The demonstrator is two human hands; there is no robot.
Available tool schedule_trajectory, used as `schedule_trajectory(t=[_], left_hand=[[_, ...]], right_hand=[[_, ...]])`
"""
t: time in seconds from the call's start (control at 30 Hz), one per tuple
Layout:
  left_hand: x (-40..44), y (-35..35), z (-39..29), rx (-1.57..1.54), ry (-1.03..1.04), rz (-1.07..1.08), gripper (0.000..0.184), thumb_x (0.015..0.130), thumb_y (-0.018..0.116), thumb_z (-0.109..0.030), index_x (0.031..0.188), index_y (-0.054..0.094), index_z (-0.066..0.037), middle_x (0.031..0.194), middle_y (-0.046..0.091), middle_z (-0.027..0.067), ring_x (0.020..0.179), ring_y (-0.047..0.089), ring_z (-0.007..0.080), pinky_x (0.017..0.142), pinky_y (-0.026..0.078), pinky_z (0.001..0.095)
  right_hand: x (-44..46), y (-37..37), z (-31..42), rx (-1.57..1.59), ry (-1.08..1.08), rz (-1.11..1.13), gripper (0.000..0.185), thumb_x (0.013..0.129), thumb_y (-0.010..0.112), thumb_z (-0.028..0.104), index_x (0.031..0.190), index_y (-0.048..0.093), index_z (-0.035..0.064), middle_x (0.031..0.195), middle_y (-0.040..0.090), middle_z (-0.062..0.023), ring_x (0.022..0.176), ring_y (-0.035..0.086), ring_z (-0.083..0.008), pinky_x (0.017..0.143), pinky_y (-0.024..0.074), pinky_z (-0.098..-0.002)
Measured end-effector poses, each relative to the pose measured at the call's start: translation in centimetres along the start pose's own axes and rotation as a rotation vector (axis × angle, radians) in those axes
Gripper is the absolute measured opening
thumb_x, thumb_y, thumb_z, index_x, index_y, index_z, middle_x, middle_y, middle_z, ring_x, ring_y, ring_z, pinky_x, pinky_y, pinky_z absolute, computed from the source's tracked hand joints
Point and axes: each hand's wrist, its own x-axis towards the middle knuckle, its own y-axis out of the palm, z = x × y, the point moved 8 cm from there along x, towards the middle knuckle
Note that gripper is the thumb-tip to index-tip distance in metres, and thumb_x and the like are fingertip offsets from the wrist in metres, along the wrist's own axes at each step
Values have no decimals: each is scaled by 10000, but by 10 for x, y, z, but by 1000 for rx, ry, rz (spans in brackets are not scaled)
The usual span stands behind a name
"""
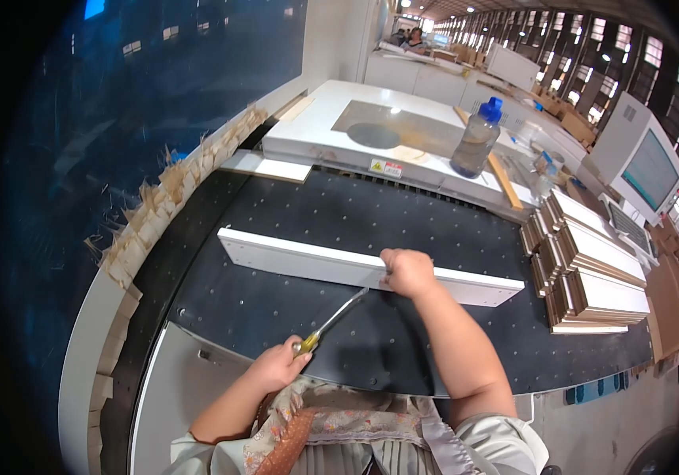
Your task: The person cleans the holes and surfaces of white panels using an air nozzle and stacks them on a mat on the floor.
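Your L hand (279,366) has its fingers wrapped round the screwdriver (308,343) handle, near the tabletop's (347,210) front edge; tip's just by the white board (300,257). Your R hand (410,274) has fingers closed on that board's top edge, approx. mid-tabletop. Board stack (602,294) sits by the R edge; bottle (475,144) stands past the back edge.

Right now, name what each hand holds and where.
The left hand grips the screwdriver by its yellow handle; the right hand holds the white board near its middle.
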Motion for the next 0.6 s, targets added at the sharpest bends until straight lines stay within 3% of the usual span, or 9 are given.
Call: schedule_trajectory(t=[0.2,0.27,0.3,0.33,0.4,0.47,0.5,0.53,0.6], left_hand=[[-4,-8,-5,-147,77,-59,267,904,520,-271,1041,447,-54,726,579,199,740,582,403,634,454,425],[-4,-27,-29,-161,133,-180,242,904,524,-249,1032,452,-57,746,584,195,760,585,403,642,459,422],[-4,-32,-37,-173,146,-198,225,905,524,-237,1020,455,-57,768,589,191,766,585,406,643,459,422],[-5,-35,-46,-130,285,-257,197,922,515,-204,1026,459,-47,646,529,54,500,551,127,499,453,276],[-4,-33,-52,-129,274,-220,213,916,517,-214,1032,451,-48,662,541,83,534,573,200,531,459,320],[-5,-30,-52,-103,268,-235,220,911,517,-219,1033,445,-51,671,549,108,577,581,260,555,459,353],[-5,-29,-51,-70,269,-241,228,907,517,-225,1035,439,-53,681,558,133,620,590,320,579,458,387],[-4,-29,-50,-79,266,-247,228,907,517,-225,1035,439,-53,681,558,133,620,590,320,579,458,387],[-4,-23,-43,-31,203,-237,248,901,517,-238,1043,425,-57,715,571,180,721,574,408,619,447,441]], right_hand=[[-10,-91,33,214,-61,-396,250,660,716,182,771,516,81,774,591,-85,804,597,-307,660,477,-425],[-14,-129,37,505,-31,-538,226,669,726,169,755,546,63,770,593,-100,768,590,-315,646,471,-390],[-16,-141,34,718,-49,-627,197,666,732,111,779,580,55,743,581,-101,718,602,-253,643,468,-329],[-23,-155,31,834,-57,-732,208,675,727,25,835,597,51,739,596,-56,717,596,-158,659,470,-274],[-32,-170,23,1292,-110,-850,226,709,727,-7,884,592,43,814,617,-19,794,583,-113,715,475,-262],[-41,-170,2,1536,-71,-1002,261,736,718,-21,953,586,38,903,626,-22,842,586,-122,781,472,-273],[-46,-163,-11,1587,-132,-1061,366,729,712,-30,1063,579,38,987,640,-65,911,610,-186,843,473,-321],[-51,-156,-20,1666,-194,-1096,439,738,690,-45,1142,542,42,1089,603,-78,1010,578,-208,918,441,-338],[-62,-124,-44,1771,-86,-1184,487,753,664,-49,1200,494,41,1181,553,-86,1091,536,-225,981,410,-360]])
